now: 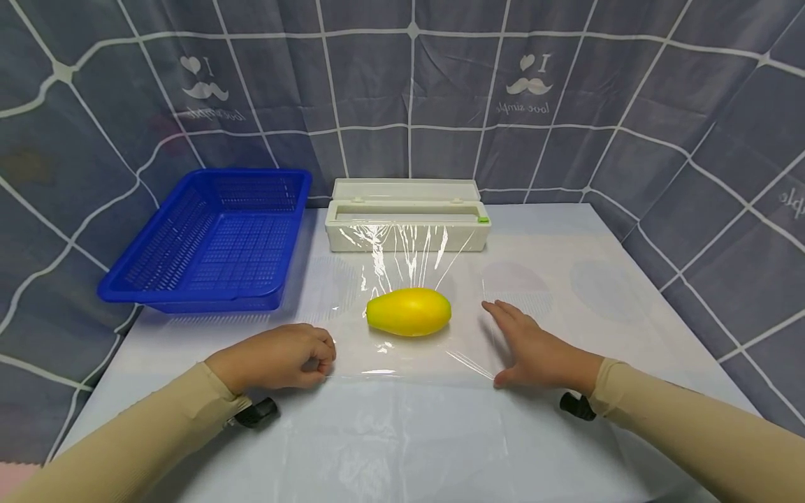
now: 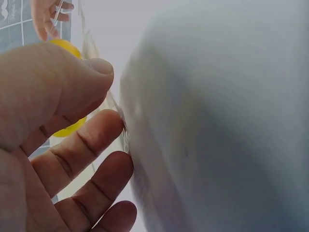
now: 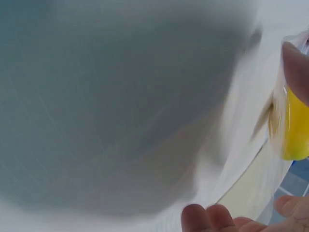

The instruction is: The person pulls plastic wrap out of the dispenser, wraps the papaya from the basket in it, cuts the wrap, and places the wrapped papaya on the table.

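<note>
A yellow papaya (image 1: 409, 311) lies on its side, mid-table, with clear cling film (image 1: 393, 360) draped over it. From the white film dispenser box (image 1: 409, 237) behind it, the film stretches forward in shiny creases. At the film's left edge is my left hand (image 1: 286, 356), its fingers loosely bent and fingertips right at the film in the left wrist view. Thumb and forefinger show a gap between them from above. My right hand (image 1: 534, 349) has its fingers spread, with the thumb at the film's near right corner. Past that hand, the papaya (image 3: 295, 128) shows under film.
A blue perforated basket (image 1: 277, 297) stands at the back left. The dispenser's lid (image 1: 405, 188) is raised, and a small green piece (image 1: 483, 220) sits at its right end. A grey checked curtain (image 1: 371, 84) hangs behind the white-covered table (image 1: 377, 447).
</note>
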Demonstrator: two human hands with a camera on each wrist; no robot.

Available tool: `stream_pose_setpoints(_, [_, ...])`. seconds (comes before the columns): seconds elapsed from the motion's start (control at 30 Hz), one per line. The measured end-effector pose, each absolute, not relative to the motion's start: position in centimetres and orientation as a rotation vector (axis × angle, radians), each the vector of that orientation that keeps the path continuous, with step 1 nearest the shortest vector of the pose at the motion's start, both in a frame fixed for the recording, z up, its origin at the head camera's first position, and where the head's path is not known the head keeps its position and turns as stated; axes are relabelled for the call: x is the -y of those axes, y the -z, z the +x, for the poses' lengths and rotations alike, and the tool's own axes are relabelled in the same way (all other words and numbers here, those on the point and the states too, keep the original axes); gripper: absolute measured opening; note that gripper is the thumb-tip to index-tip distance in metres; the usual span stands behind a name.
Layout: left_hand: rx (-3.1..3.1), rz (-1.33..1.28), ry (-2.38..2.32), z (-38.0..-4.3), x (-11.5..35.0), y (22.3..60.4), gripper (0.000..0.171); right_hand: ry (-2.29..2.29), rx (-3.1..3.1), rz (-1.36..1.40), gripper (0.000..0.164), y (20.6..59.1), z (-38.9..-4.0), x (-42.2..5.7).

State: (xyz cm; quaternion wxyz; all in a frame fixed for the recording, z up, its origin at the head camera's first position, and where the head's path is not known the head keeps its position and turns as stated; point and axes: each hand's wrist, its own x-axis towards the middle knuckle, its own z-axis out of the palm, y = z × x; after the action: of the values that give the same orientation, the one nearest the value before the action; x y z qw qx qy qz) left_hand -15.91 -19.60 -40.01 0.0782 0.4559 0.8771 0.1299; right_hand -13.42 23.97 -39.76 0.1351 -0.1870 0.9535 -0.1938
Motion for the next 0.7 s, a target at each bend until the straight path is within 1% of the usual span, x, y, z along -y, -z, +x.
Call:
stream_pose_setpoints(0.07, [-2.618, 1.369, -0.395, -15.9, 19.6, 40.0, 0.024, 0.580, -2.767, -0.536, 0.121, 39.7, -13.3, -24.0])
stream_pose_setpoints(0.13, [-2.608, 1.375, -0.404, -16.0, 19.6, 39.9, 0.025, 0.608, -2.787, -0.538, 0.111, 39.6, -13.2, -24.2])
stream_pose_setpoints(0.2, [-2.600, 1.385, -0.414, -16.0, 19.6, 39.8, 0.025, 0.624, -2.814, -0.546, 0.095, 39.6, -13.2, -24.3])
stream_pose_setpoints(0.3, [-2.589, 1.390, -0.436, -16.0, 19.5, 39.8, 0.025, 0.651, -2.849, -0.604, 0.065, 39.6, -13.3, -24.6])
stream_pose_setpoints(0.4, [-2.583, 1.374, -0.465, -16.0, 19.5, 39.7, 0.026, 0.647, -2.833, -0.733, 0.038, 39.5, -13.5, -24.8])
stream_pose_setpoints(0.47, [-2.580, 1.358, -0.485, -16.0, 19.4, 39.6, 0.026, 0.650, -2.775, -0.836, 0.024, 39.3, -13.6, -24.9])
stream_pose_setpoints(0.53, [-2.583, 1.347, -0.494, -16.0, 19.4, 39.5, 0.027, 0.652, -2.696, -0.911, 0.017, 39.3, -13.8, -25.0])
stream_pose_setpoints(0.7, [-2.609, 1.357, -0.469, -15.8, 19.4, 39.8, 0.026, 0.638, -2.573, -1.007, 0.018, 39.6, -13.9, -25.3])
